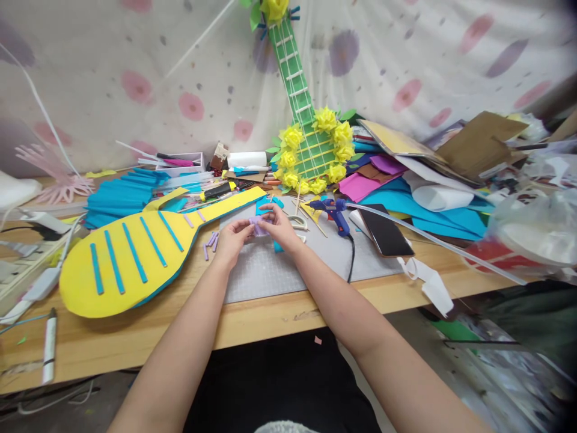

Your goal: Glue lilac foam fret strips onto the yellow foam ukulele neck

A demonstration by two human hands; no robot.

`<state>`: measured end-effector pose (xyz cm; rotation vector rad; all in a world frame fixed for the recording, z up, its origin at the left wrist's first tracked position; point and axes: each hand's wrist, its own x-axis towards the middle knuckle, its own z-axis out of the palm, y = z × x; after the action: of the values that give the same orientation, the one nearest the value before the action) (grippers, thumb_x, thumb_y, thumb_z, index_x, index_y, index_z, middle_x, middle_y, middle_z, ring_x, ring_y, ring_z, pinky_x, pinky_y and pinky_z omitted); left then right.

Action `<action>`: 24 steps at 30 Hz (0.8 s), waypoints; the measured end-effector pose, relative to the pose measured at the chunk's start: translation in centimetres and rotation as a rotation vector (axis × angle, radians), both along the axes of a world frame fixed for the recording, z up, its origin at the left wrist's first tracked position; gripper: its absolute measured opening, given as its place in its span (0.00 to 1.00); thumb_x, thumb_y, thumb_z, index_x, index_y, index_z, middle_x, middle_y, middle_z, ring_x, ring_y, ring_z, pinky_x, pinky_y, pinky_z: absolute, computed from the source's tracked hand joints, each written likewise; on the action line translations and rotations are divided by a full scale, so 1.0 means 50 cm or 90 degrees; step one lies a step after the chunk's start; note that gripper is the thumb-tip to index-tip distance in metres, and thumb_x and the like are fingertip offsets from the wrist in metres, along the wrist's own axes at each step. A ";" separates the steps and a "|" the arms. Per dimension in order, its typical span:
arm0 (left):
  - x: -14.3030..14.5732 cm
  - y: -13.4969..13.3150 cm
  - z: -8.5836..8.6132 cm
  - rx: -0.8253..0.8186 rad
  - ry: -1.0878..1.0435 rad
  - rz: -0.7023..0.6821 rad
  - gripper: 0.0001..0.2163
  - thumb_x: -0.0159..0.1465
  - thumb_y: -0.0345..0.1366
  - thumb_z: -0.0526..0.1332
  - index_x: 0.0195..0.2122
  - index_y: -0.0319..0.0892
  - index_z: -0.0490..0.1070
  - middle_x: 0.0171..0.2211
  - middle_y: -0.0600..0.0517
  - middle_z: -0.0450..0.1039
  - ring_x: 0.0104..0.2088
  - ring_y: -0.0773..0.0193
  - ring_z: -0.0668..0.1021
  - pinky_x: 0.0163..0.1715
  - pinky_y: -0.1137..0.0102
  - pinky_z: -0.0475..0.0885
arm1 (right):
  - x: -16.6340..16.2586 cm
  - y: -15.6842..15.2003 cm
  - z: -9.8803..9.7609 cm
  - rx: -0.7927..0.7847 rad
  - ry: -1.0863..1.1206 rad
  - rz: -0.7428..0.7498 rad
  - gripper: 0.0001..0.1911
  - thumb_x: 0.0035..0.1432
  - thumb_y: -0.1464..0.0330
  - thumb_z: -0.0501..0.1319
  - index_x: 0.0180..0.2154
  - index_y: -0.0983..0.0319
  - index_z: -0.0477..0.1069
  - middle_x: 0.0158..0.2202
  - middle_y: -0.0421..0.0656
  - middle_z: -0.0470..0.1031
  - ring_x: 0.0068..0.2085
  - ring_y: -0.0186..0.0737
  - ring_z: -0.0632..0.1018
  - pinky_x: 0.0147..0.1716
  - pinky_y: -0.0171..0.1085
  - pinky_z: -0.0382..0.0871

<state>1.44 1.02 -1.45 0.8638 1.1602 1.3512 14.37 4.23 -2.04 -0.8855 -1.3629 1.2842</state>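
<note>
Between the fingertips of both hands is a small piece of purple paper, held above a grey cutting mat. My left hand pinches its left end. At its right end the fingers of my right hand are closed on it. Several short purple paper rolls lie left of my left hand. Farther left rests a yellow paper guitar with blue strips across its body, its neck reaching behind my hands. A blue glue gun stands on the mat right of my right hand.
A green paper guitar with yellow flowers leans at the back. A dark phone lies right of the glue gun. Stacked coloured paper fills the back right. A white marker and a power strip are at the left.
</note>
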 end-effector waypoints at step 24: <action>-0.007 0.004 0.004 -0.001 -0.035 0.019 0.19 0.35 0.37 0.72 0.29 0.36 0.75 0.27 0.51 0.75 0.25 0.70 0.74 0.30 0.72 0.68 | -0.011 0.003 -0.013 -0.027 0.089 -0.072 0.25 0.35 0.61 0.66 0.37 0.58 0.59 0.29 0.35 0.64 0.30 0.31 0.70 0.34 0.36 0.68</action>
<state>1.06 1.22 -1.26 0.8064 1.1360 1.3894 13.82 4.36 -2.71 -0.8722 -1.1647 1.2680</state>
